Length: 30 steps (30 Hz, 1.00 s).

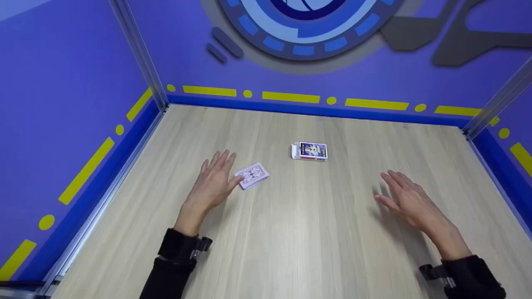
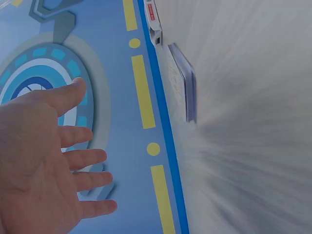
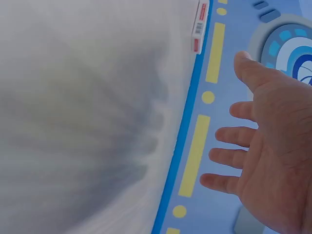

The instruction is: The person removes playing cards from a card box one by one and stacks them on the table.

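Note:
A deck of playing cards (image 1: pixel 252 175) lies face down on the wooden table, slightly left of the middle. My left hand (image 1: pixel 212 182) hovers just left of it with fingers straight; the thumb overlaps the deck's near-left edge in the head view. In the left wrist view a gap shows between that hand (image 2: pixel 48 161) and the deck (image 2: pixel 181 85). Farther back sits the card box (image 1: pixel 312 151), its flap open on the left end. My right hand (image 1: pixel 409 201) is held over the right side of the table, fingers extended, holding nothing, its shadow below.
The light wood tabletop (image 1: pixel 282 241) is bounded by a blue-purple back wall (image 1: pixel 291 83) with yellow marks and similar side walls. Metal posts (image 1: pixel 143 58) stand at the back corners. A black camera strap (image 1: pixel 178 247) wraps each wrist.

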{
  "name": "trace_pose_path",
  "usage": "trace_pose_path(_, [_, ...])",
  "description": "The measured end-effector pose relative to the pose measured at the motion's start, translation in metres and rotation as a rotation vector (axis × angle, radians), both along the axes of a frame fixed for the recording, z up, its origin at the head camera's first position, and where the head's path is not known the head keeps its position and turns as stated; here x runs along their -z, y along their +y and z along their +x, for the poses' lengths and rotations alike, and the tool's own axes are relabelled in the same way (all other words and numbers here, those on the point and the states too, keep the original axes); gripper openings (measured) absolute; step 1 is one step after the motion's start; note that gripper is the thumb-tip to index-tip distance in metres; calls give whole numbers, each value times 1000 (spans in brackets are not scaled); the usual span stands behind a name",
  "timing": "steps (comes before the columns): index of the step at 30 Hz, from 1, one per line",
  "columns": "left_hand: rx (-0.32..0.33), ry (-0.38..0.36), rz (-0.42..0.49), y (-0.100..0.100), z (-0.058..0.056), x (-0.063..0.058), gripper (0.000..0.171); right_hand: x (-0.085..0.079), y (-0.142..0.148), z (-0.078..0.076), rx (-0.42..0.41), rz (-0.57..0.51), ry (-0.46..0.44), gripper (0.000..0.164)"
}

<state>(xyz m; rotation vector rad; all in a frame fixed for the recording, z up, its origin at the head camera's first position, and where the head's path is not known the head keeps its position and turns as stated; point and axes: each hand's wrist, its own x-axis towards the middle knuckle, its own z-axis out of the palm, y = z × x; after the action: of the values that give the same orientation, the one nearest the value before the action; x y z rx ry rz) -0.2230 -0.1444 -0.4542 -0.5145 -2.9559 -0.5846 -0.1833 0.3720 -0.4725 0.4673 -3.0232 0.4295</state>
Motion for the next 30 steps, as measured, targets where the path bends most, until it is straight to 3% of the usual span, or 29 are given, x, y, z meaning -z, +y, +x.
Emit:
trace_pose_path(10, [67,58,23,34,2,-8,65,-4,-30,-14,-49,-23,64,69])
trace_pose_path(19, [144,163,62,59,-1,-16,58,-11,-64,-40,-106,-29,117,62])
trace_pose_path(30, [122,212,87,87,-8,-20,53,-11,-103,-70,-147,-60,124,61])
